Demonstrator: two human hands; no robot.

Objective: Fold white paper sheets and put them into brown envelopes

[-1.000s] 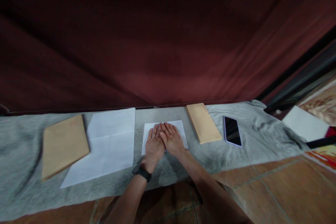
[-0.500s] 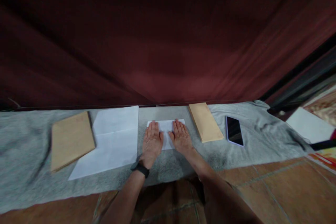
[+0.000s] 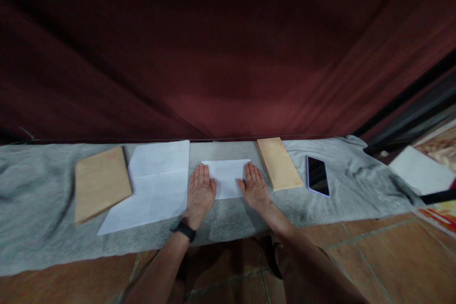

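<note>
Folded white paper [image 3: 225,178] lay on the grey cloth [image 3: 320,209] covering the floor, between my two hands. My left hand [image 3: 199,192] rested flat on its left edge and my right hand [image 3: 255,189] on its right edge, fingers straight and held close together, palms down. A larger creased sheet [image 3: 153,185] and a brown envelope [image 3: 100,183] lay to the left; another envelope [image 3: 279,164] and a phone [image 3: 317,175] lay to the right.

2 envelopes [image 3: 101,183] [image 3: 279,163], 2 papers [image 3: 156,180] [image 3: 225,176], 1 phone [image 3: 317,175]

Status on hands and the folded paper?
Left hand and right hand flat, open, on either end of folded white paper. Paper flat on grey cloth. Nothing obstructing.
</note>
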